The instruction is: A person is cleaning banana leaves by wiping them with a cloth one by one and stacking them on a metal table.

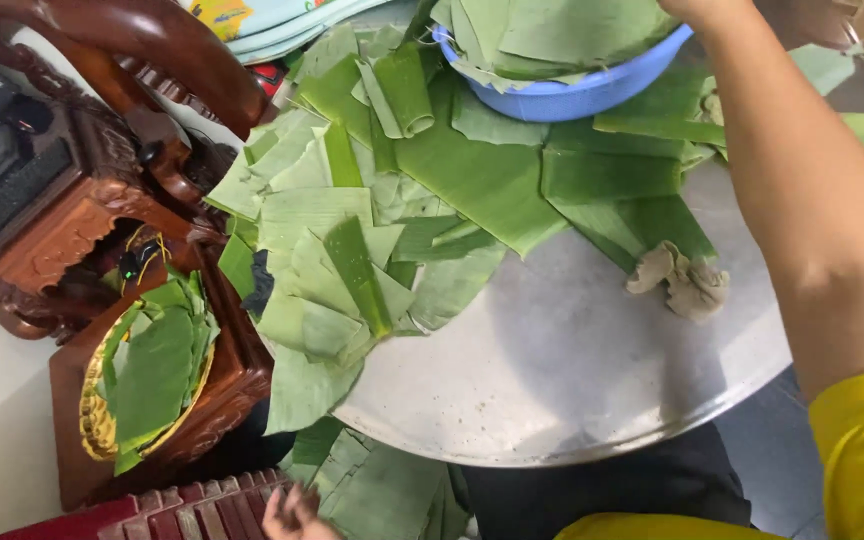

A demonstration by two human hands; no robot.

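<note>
Right hand [687, 8] reaching over blue basin [592, 95], grip unclear; left hand [297, 515], fingers seemingly spread, touching leaves [382, 495] below the tray [572, 370] edge.

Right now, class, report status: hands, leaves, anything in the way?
Left hand low on cut green banana leaves. Right arm reaching to blue plastic basin. Crumpled beige cloth on metal tray.
</note>
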